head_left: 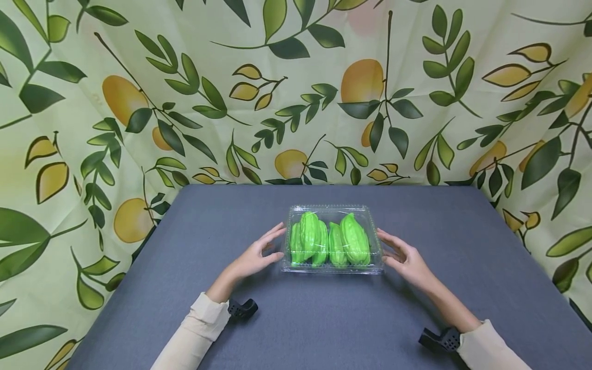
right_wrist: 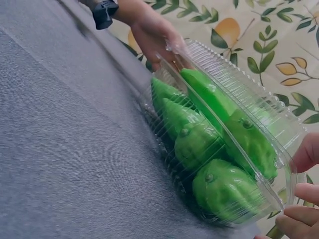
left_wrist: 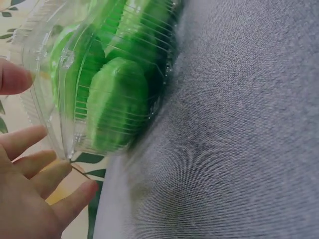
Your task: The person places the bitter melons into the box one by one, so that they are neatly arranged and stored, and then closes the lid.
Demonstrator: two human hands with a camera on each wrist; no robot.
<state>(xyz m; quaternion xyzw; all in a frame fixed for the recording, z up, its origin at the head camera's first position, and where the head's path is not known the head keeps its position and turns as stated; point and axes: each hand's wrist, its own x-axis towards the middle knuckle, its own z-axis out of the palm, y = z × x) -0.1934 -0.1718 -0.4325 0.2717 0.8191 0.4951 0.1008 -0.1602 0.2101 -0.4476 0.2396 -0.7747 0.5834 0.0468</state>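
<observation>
A clear plastic clamshell box (head_left: pixel 332 269) with its lid down sits on the table, holding several bright green ridged gourds (head_left: pixel 355 241) that resemble short bitter melons. At its left end is my left hand (head_left: pixel 252 262), fingers extended and thumb apart. In the left wrist view, that hand's spread fingers (left_wrist: pixel 75 196) and thumb reach the rim of the box. My right hand (head_left: pixel 411 264) is at the opposite end, with fingertips against the edge. The right wrist view shows its thumb (right_wrist: pixel 306 152) and fingers at the rim, only partly in frame.
Dark grey-blue cloth covers the table (head_left: pixel 324 318). Behind and beside it hangs a curtain (head_left: pixel 319 67) printed with leaves and orange fruit. A black wrist camera (head_left: pixel 242 308) is strapped on the left wrist, and another black camera (head_left: pixel 439 339) on the right.
</observation>
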